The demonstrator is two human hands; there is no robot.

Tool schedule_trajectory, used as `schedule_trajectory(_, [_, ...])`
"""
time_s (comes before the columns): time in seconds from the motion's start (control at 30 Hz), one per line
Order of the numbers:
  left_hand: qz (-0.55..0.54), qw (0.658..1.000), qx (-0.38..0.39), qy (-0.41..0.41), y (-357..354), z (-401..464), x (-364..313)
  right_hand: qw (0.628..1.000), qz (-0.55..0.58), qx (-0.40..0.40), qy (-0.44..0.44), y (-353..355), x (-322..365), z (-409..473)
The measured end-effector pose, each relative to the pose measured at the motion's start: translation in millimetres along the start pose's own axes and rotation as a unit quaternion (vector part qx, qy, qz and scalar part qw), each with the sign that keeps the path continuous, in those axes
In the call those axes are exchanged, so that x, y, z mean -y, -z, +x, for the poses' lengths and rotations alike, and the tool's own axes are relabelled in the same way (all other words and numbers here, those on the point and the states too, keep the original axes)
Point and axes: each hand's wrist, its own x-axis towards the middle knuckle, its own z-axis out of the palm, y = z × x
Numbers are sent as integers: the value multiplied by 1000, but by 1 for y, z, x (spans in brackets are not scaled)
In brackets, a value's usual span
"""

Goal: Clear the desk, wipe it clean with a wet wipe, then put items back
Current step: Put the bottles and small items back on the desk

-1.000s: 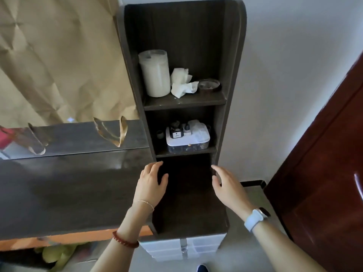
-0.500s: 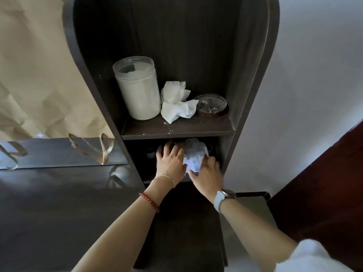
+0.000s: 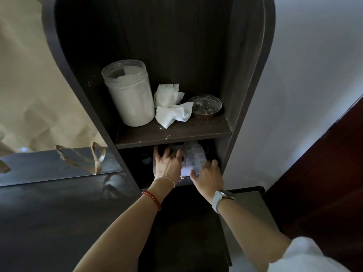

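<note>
A clear plastic storage box (image 3: 193, 161) with a white lid sits on the middle shelf of a dark wooden shelf unit (image 3: 176, 135) at the desk's right end. My left hand (image 3: 168, 166) lies over the box's left top corner, fingers spread and curled over it. My right hand (image 3: 208, 176) holds the box's right front corner, thumb on the front. On the upper shelf stand a tall clear jar (image 3: 129, 95) of white wipes, crumpled white wipes (image 3: 172, 107) and a shallow glass dish (image 3: 206, 106). The dark desk top (image 3: 59, 213) lies to the left.
A mirror (image 3: 49, 165) runs along the desk's back edge under creased brown paper (image 3: 29, 85). A small bottle (image 3: 145, 159) stands in the shadow left of the box. A dark red door (image 3: 324, 173) is on the right beside a white wall.
Both hands rose from the desk level into the middle shelf and took hold of the storage box. The view has moved closer to the shelf unit.
</note>
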Motion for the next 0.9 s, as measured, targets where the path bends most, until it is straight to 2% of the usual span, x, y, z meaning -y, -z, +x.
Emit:
schedule_trajectory(0.1, [-4, 996, -81, -34, 0, -11, 5, 999, 49, -23, -9, 4, -2, -8])
schedule_trajectory(0.2, [-110, 980, -156, -50, -4, -41, 8, 989, 133, -60, 14, 6, -14, -33])
schedule_trajectory(0.3, [-211, 960, -184, 2, -7, -88, 14, 966, 228, -75, 94, -3, -38, -74])
schedule_trajectory(0.4, [-280, 942, -157, 96, -16, -133, 24, 961, 241, -11, 136, -20, -67, -112])
schedule_trajectory(0.53, [-274, 935, -73, 215, -33, -177, 38, 979, 109, 127, 115, -66, -90, -131])
schedule_trajectory(0.67, [-259, 925, -33, 276, -46, -200, 47, 963, 24, 251, 98, -119, -94, -125])
schedule_trajectory(0.77, [-255, 913, -27, 317, -57, -209, 51, 944, -12, 303, 134, -150, -94, -107])
schedule_trajectory(0.9, [-256, 899, -16, 355, -60, -218, 50, 936, -3, 320, 145, -171, -97, -95])
